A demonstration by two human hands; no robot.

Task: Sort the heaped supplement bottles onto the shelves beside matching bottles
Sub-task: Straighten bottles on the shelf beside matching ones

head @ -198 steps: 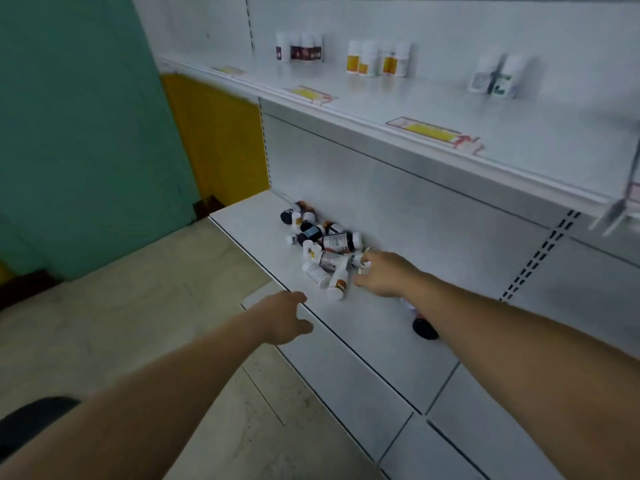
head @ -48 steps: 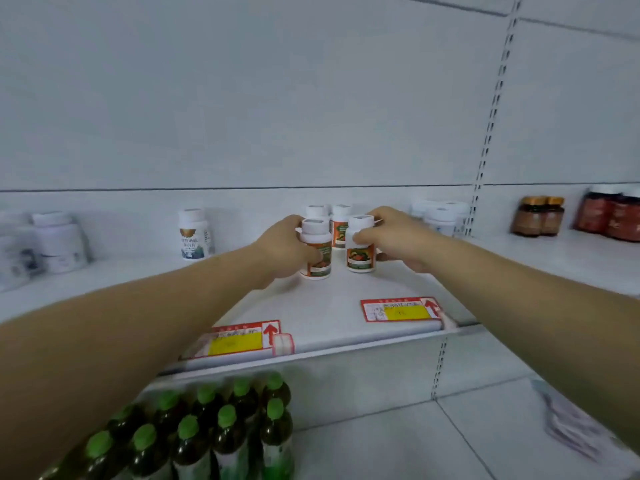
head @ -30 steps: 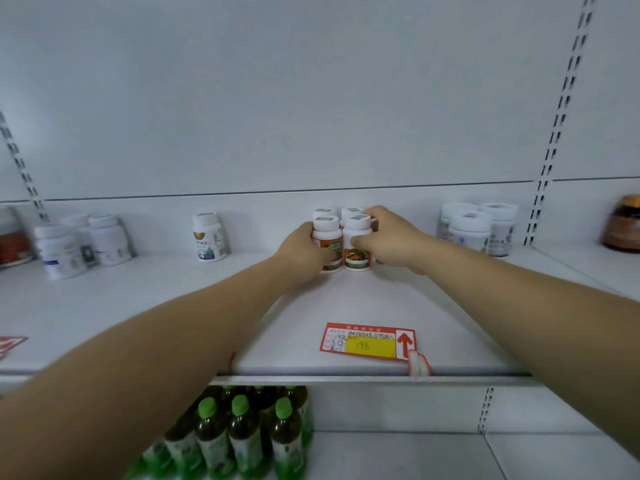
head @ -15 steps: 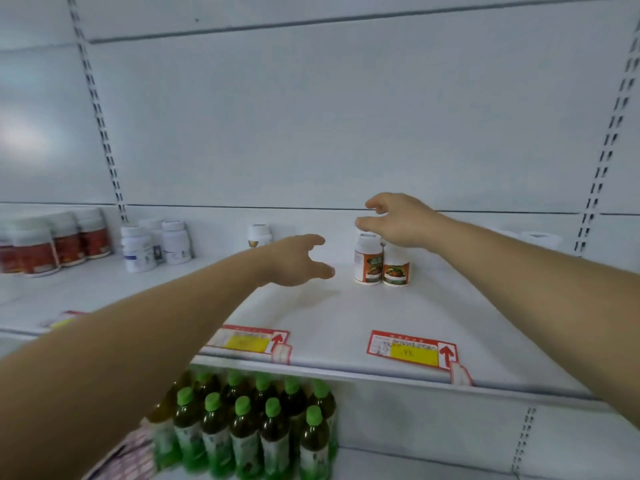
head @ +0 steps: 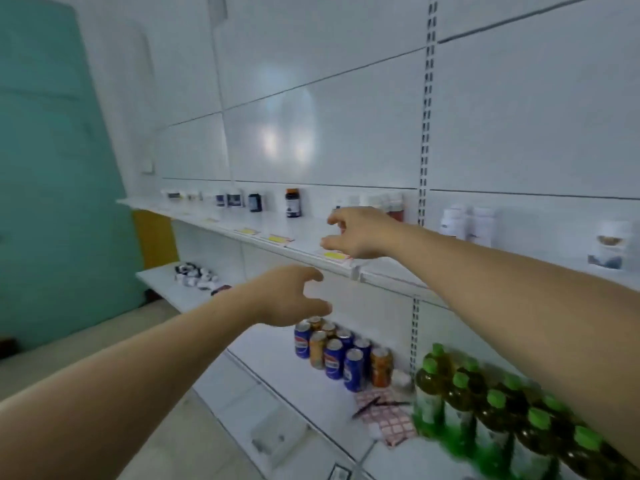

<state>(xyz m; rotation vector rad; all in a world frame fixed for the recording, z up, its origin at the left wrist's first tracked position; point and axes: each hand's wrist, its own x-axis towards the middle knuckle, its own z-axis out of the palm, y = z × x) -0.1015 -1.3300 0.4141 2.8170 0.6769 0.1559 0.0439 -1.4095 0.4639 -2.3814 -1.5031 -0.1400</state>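
Both hands empty: left hand (head: 291, 296) fingers loosely spread, right hand (head: 356, 232) half-curled over white upper shelf (head: 311, 252). Heap of small dark-and-white supplement bottles (head: 195, 275) far off on low white shelf (head: 162, 282). Risk: right arm clipping upright brown bottle (head: 293, 202); hasty, blurred view could cause mismatched sorting.

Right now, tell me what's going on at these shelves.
A person is sorting supplement bottles. Both hands are empty: the left hand and right hand reach out with loose fingers, no grip on anything. The heap of bottles lies unsorted on the lower shelf at far left. Sorted bottles stand along the upper shelf; soda cans and green-capped bottles sit below.
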